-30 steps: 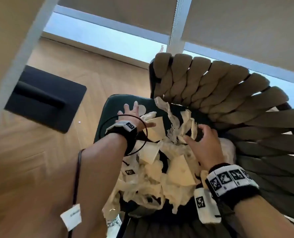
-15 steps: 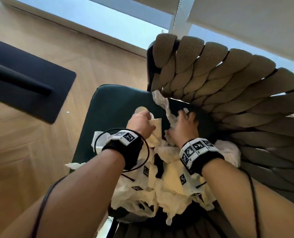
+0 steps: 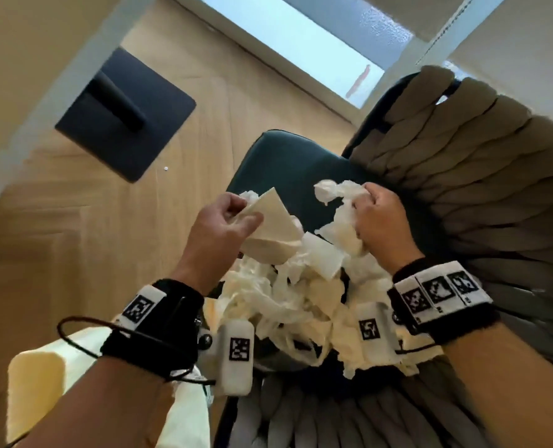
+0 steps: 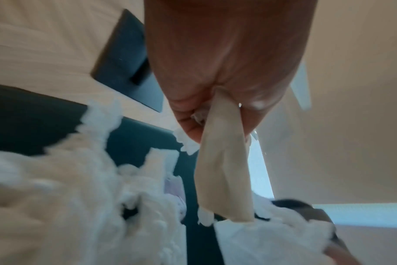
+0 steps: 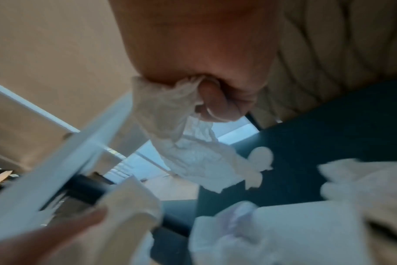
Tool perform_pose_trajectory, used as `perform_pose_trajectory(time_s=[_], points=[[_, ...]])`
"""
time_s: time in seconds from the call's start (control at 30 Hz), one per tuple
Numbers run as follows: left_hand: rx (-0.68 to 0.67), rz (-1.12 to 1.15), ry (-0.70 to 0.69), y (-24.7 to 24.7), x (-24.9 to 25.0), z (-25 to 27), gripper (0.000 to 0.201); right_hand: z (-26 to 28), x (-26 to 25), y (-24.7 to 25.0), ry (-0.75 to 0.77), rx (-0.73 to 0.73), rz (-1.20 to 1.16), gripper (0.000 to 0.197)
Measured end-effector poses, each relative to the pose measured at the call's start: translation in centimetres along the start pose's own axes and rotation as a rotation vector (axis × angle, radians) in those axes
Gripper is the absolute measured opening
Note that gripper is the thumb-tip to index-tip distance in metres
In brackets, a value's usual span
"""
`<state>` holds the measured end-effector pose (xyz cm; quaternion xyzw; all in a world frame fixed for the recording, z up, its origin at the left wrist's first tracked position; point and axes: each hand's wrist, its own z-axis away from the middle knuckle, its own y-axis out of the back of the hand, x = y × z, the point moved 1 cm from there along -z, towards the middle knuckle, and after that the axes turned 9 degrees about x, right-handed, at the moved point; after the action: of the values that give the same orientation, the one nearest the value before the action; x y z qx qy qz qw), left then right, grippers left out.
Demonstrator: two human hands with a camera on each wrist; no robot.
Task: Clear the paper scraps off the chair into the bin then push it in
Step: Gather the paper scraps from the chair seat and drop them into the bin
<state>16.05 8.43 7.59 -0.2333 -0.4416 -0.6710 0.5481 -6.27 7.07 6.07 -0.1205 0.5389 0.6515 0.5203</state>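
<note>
I see white and cream paper scraps (image 3: 288, 295) heaped, crumpled and torn, on the dark green seat of the chair (image 3: 288, 163) with its woven tan back

- No words, brand names or numbers can be read in any of the three views.
- The only printed marks are black-and-white square coded patterns — machine markers, not lettering.
- Left wristband (image 3: 154, 313): one such square on its white top plate, another on the white block (image 3: 238, 357) hanging beside the wrist.
- Right wristband (image 3: 439, 294): three squares in a row on the white strip, with tiny dark marks beneath them, too small to make out; one more on the white block (image 3: 370, 331) next to it.
- Both wrist views are blurred — nothing printed shows there.
</note>
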Motion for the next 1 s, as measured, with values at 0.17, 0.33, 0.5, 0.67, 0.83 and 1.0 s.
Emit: perform_pose_trajectory(time_s=[0.17,0.33,0.5,0.67,0.83,1.0], points=[[0.115,0.139,0.163,10.2,-6.9,4.8,0.01,9.6,-8.2,-7.6,0.105,-0.279,-0.047,0.028],[0.392,0.272,0.386,22.6,-19.8,10.1,0.012,21.1,-10.7,-24.2,0.187,-0.668,0.195,0.032],[0.63,0.391,0.625,32.3,-35.2,14.6,0.022,31.4,-6.1,-42.4,0.212,-0.93,0.52,0.031],[0.744,0.207,0.733,37.8,-49.1,14.7,0.018,38.4,-1.2,-56.4,0.227,-1.012,0.7,0.036],[0.753,-0.047,0.713,40.5,-57.9,12.6,0.02,42.1,3.4,-67.0,0.239,-1.077,0.785,0.037],[0.432,0.103,0.801,39.5,-62.3,11.4,0.05,42.8,7.5,-70.2,0.179,-1.125,0.871,0.048]])
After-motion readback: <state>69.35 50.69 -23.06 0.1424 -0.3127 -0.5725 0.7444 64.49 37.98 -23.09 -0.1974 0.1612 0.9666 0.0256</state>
